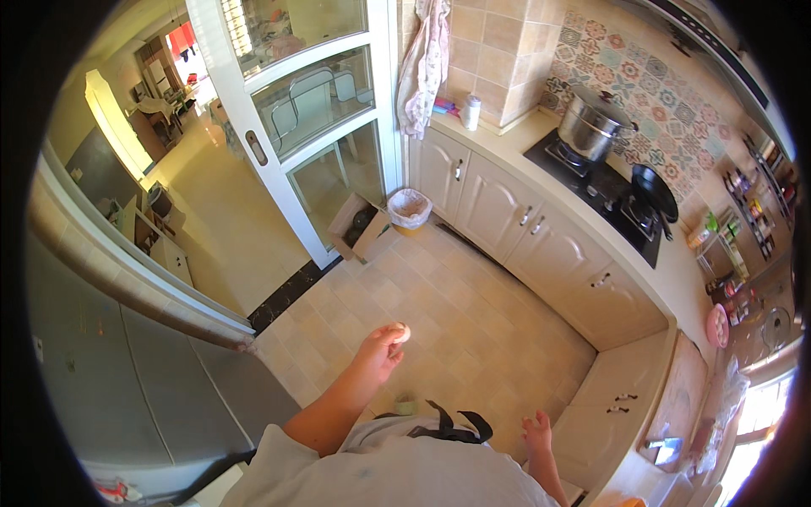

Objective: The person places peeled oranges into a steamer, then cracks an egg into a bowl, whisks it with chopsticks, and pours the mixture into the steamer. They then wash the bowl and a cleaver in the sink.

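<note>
My left hand [382,348] is raised over the tiled floor [469,304], its fingers closed on a small, pale, rounded object [403,332]; what exactly it is cannot be told. Lower right, my right hand [537,431] hangs with its fingers loosely apart and shows nothing in them, near the lower cabinets [602,377]. A grey shirt with a dark strap covers my front between both arms. Far from either hand, a lidded steel pot [589,130] stands on the black gas hob [599,190], and a black frying pan [654,192] rests on the other burner.
A lined waste bin [409,210] and an open cardboard box [359,228] stand by the white glass-panelled sliding door [260,149]. Grey refrigerator doors [152,380] rise at the left. On the right counter are a cleaver [665,449], a wooden board [679,390] and a pink bowl [718,326].
</note>
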`<state>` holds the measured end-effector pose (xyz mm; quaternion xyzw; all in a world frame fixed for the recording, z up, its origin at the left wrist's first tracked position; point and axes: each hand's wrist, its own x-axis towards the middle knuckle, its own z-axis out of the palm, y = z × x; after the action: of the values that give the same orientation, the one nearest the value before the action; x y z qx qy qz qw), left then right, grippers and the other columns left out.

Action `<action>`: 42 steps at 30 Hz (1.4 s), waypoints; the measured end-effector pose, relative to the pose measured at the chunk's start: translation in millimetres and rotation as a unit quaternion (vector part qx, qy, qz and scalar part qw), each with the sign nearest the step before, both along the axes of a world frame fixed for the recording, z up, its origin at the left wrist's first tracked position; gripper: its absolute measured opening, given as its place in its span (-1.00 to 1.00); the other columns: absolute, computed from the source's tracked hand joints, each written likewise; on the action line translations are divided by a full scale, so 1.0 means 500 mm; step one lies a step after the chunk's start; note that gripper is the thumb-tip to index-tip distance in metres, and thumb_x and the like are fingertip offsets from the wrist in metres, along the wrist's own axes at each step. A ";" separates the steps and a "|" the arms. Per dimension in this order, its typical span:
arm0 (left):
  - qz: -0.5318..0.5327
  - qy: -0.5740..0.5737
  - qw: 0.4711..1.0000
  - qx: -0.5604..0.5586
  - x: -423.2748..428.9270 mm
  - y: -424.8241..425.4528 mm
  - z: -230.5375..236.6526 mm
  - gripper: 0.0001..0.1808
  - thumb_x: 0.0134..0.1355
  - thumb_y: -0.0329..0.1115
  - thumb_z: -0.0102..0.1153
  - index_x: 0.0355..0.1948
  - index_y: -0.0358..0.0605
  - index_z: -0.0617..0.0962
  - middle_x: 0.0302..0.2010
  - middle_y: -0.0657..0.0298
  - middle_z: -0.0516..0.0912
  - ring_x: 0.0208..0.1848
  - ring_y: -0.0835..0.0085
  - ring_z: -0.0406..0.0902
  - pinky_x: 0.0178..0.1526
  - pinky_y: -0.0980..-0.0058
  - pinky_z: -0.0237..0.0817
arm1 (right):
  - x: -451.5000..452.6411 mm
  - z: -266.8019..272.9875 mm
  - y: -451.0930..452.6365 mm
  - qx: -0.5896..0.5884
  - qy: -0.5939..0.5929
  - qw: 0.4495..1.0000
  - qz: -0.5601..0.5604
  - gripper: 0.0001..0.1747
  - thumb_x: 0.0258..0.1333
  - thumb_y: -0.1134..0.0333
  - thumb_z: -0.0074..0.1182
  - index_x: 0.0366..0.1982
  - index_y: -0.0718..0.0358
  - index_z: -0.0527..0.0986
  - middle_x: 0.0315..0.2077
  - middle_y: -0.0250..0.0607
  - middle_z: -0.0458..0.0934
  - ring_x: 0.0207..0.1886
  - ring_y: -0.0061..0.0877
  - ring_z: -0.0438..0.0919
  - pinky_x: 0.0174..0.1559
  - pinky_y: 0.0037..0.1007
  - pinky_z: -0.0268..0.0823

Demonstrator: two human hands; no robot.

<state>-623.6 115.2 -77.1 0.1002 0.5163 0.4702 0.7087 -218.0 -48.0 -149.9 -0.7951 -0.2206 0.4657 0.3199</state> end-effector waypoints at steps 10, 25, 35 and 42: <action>0.102 -0.037 0.991 -0.075 -0.059 0.456 -0.154 -0.84 0.21 -0.28 0.25 -0.19 0.02 0.61 -0.30 0.36 0.58 -0.32 0.55 0.44 -0.24 0.45 0.37 | 0.142 -0.228 0.214 -0.263 -0.226 0.920 0.181 -0.20 0.00 0.04 0.30 0.25 0.24 0.40 0.12 0.14 0.50 0.20 -0.06 0.46 0.23 -0.15 0.34; 0.162 0.078 0.977 -0.116 -0.142 1.233 -0.336 -0.67 0.21 -0.26 0.30 -0.03 -0.08 0.57 -0.04 0.13 0.57 -0.11 0.26 0.51 -0.10 0.31 0.47 | 0.019 -0.070 0.855 -0.061 -0.174 0.980 0.072 -0.35 0.07 0.19 0.29 0.20 0.22 0.42 0.06 0.00 0.56 0.19 -0.16 0.48 0.23 -0.20 0.31; -0.146 0.188 0.954 -0.181 -0.155 1.693 -0.412 -0.40 0.19 0.10 0.14 0.20 0.13 0.44 0.12 0.28 0.53 0.12 0.18 0.49 0.14 0.08 0.39 | -0.297 -0.007 0.695 -0.333 -0.085 0.889 -0.302 -0.22 0.05 0.01 0.30 0.26 0.22 0.40 0.24 0.06 0.41 0.29 -0.12 0.41 0.29 -0.22 0.31; -0.484 0.293 0.808 -0.166 0.238 1.576 -0.443 -0.39 0.18 0.01 0.17 0.23 0.12 0.38 0.00 0.35 0.48 -0.01 0.33 0.45 0.10 0.13 0.25 | -0.673 -0.005 0.592 -0.306 -0.026 0.816 -0.489 -0.24 0.05 0.01 0.30 0.26 0.17 0.44 0.27 0.03 0.41 0.31 -0.13 0.40 0.29 -0.23 0.31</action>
<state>-504.6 903.2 -298.7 0.3507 0.6538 -0.0788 0.6658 -554.5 247.9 -152.3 -0.8671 0.3428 0.2704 0.2397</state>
